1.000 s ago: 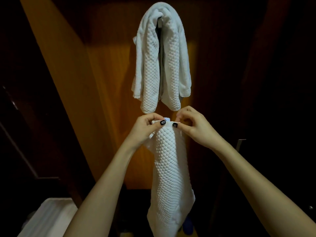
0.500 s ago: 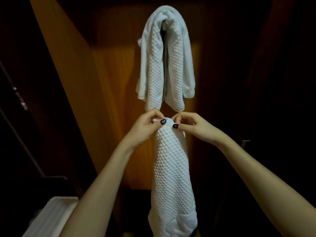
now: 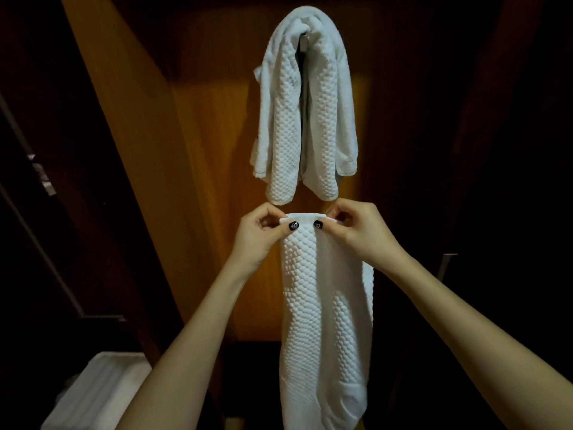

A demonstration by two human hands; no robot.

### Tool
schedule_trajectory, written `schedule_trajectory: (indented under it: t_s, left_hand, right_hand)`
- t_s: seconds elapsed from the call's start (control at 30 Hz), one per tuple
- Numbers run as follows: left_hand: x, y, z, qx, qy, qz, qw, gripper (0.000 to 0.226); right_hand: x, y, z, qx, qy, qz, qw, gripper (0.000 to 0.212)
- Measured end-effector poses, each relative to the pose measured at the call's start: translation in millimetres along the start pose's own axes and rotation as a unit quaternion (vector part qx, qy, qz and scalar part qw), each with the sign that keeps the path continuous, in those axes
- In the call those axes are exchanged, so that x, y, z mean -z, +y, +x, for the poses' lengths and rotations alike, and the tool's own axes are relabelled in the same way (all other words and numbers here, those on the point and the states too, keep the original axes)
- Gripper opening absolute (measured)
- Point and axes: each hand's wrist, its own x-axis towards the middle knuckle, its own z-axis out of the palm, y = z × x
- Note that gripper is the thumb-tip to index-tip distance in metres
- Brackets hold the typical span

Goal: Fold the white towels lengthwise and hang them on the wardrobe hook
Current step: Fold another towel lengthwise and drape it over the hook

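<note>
While its top hem is pinched at both corners, the white towel point(image 3: 322, 305) hangs straight down from the fingers point(image 3: 286, 228), its long axis vertical and its free end dropping out of view well below them. The left hand point(image 3: 262, 235) holds the left corner of that narrow edge between thumb and curled forefinger. The right hand point(image 3: 356, 235) holds the right corner the same way, and a short span of hem is stretched flat between the two thumbs. Both hands are closed in a tight pinch on the cloth. Holding it high by the short edge seems meant to let the cloth's own weight pull the lengthwise fold straight and keep the layers even. A second layer shows along the right side below the right fingers, so I judge the fold made or nearly so.

Just above the fingers, and apart from them, hang the lower ends of a second towel point(image 3: 297, 119), draped over the hook point(image 3: 305, 41), of which only a small bit shows at the top. It too runs vertically, in two hanging halves against the wooden panel point(image 3: 201, 181) behind the fingers. Far below and left of the left fingers lies a pale folded thing point(image 3: 102, 389); what it is I cannot tell.
</note>
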Motion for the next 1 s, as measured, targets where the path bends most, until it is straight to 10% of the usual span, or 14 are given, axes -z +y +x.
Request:
schedule_trajectory:
  t_s: [0.23, 0.77, 1.0]
  left_hand:
    - [-8, -3, 2, 0.023, 0.049, -0.042, 0.998, 0.017]
    - [22, 16, 56, -0.068, 0.14, -0.035, 0.987, 0.019]
    - [50, 8, 51, -0.041, 0.158, -0.004, 0.987, 0.025]
  right_hand:
    - [3, 0, 6, -0.009, 0.031, -0.031, 0.999, 0.024]
    - [71, 32, -3, -0.145, -0.187, -0.057, 0.97, 0.03]
    - [68, 38, -2, -0.112, -0.1, -0.051, 0.987, 0.026]
